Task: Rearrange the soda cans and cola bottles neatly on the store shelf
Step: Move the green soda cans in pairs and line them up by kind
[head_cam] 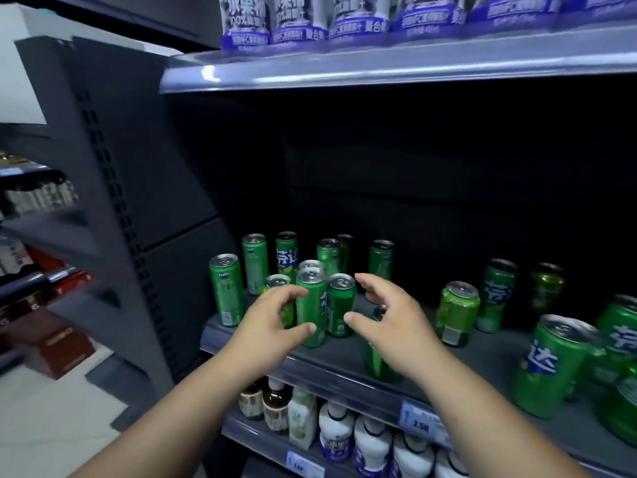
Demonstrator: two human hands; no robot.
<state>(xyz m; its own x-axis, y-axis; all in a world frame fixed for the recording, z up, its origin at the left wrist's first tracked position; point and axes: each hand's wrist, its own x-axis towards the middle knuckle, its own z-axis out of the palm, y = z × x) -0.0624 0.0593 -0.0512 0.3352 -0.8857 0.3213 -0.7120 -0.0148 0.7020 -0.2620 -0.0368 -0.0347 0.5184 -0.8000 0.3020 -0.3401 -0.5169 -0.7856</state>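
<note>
The green cans [378, 262] stand up tall, tops up, on the dark grey shelf [482, 353] in front of you. Some bunch up on the left and more are spread out to the right. Your left hand [272, 326] curls at the tall front can [311, 305]; I cannot tell if it grips. Your right hand [393, 322] is spread out, holding nothing. White bottles [336, 432] sit one shelf down.

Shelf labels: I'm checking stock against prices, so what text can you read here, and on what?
"芬达": back green can.
"达": right green can, nearest the camera.
"100%": white bottle, uppermost row.
"2.50": price tag below the cans.
Too blurred to read: lower price tag, and the cans' small print.
</note>
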